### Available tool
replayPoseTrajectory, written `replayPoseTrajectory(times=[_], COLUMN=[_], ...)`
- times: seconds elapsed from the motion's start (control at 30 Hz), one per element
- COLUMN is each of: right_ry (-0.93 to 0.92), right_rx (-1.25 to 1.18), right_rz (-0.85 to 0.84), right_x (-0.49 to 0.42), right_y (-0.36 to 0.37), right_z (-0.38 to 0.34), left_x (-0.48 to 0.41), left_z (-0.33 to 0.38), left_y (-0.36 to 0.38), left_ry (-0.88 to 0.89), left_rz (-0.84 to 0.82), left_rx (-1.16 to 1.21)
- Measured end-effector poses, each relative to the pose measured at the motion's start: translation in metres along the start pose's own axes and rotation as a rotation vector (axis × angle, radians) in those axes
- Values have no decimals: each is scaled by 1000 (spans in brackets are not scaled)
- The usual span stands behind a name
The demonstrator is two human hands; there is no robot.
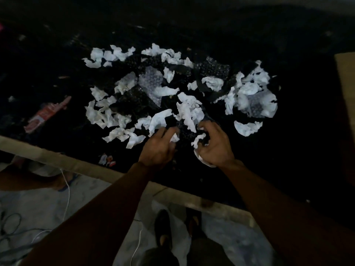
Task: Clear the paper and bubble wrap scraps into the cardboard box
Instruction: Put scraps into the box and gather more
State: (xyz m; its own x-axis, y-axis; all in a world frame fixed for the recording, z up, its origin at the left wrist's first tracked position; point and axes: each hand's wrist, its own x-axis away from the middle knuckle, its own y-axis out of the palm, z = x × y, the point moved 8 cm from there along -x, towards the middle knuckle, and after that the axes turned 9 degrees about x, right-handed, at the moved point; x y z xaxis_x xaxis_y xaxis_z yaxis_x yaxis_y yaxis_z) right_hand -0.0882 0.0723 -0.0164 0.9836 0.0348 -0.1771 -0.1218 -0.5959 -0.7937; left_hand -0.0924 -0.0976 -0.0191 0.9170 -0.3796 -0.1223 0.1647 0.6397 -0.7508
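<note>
Gathering near scraps (188,110): right hand (215,148) clutching paper (201,159), left hand (159,148) pinching piece (174,139). Next: carrying rightward to box (345,83).

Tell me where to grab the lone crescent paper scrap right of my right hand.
Pinch the crescent paper scrap at its jagged upper edge, coming from above on its left, nearest the right hand. It lies apart on the dark table; the ragged edge likely offers the best grip, the rounded lower edge looks flat. That hand holds paper scraps.
</note>
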Motion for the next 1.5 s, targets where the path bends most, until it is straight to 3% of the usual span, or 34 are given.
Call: replayPoseTrajectory(times=[0.13,0.23,0.4,0.5,0.6,0.77,0.83,0.93,1.1,1.27,1.4,1.5], right_ry=[-20,-33,-90,43,156,47,12,-33,124,242,318,298], right_rx=[87,211,231,123,53,235,222,161,100,12,-145,-189], right_rz=[2,51,75,-7,-43,91,156,188,165,27,5,98], right_x=[3,12,14,17,10,-2,-1,-4,-10,-20,-20,-28], right_y=[4,4,0,-7,-12,-9,-9,-7,-14,-18,-41,-75], right_z=[3,6,9,24,42,40,38,36,44,53,50,34], left_x=[-17,-42,-74,-73,-72,-69,-65,-55,-61,-73,-79,-96], left_z=[23,34,30,17,19,16,29,43,21,15,25,33], left_y=[-24,-23,19,41,42,47,46,49,40,28,-3,-31], left_ry=[-24,52,142,114,152,147,236,427,223,-69,-6,51], left_rz=[149,147,-155,-248,-127,7,60,134,196,67,129,131], left_rx=[-9,-65,-190,-260,-259,-30,55,-56,-62,78,68,93])
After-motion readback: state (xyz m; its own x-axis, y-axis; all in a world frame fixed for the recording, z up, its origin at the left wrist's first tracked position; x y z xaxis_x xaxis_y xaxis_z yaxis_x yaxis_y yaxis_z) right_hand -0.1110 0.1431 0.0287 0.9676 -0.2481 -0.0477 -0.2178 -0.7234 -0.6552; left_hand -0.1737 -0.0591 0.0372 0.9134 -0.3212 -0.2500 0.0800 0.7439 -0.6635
